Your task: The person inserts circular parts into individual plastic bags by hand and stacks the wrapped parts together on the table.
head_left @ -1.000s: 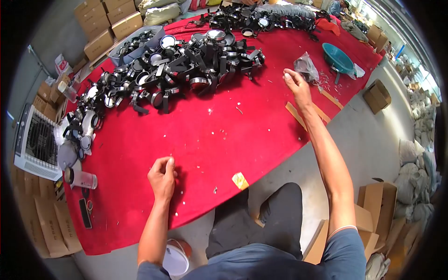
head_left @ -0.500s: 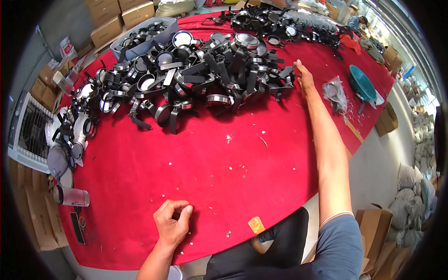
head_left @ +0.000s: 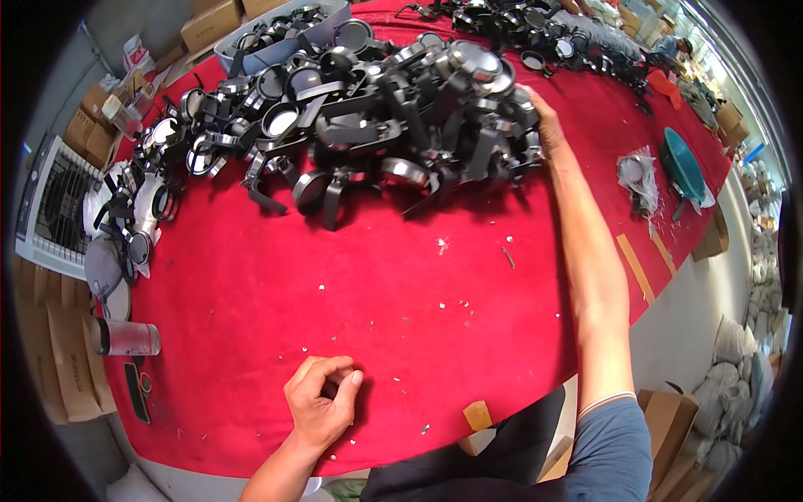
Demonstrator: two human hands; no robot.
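My right hand (head_left: 545, 122) is at the right end of a big heap of black and silver round parts with strap-like arms (head_left: 360, 130). Its fingers reach behind the heap's edge, so their grip is hidden. Over the near part of the red cloth (head_left: 376, 284) hangs or rests my left hand (head_left: 324, 400), fingers curled and thumb near the index finger; whether anything small is inside cannot be made out. Small pale bits of debris lie around it. A piece of yellow tape (head_left: 478, 416) is at the cloth's near edge.
Behind the heap stands a grey-blue tub (head_left: 288, 38) of similar parts. To the right are a teal basin (head_left: 683, 167) and a clear plastic bag (head_left: 638, 177). At left lie a tumbler (head_left: 130, 337) and a phone (head_left: 136, 391). Another person (head_left: 672, 47) is far back right.
My right hand has moved from beside the plastic bag to the right end of the heap. The heap has shifted and bunched slightly there. My left hand stays curled; the camera view has moved.
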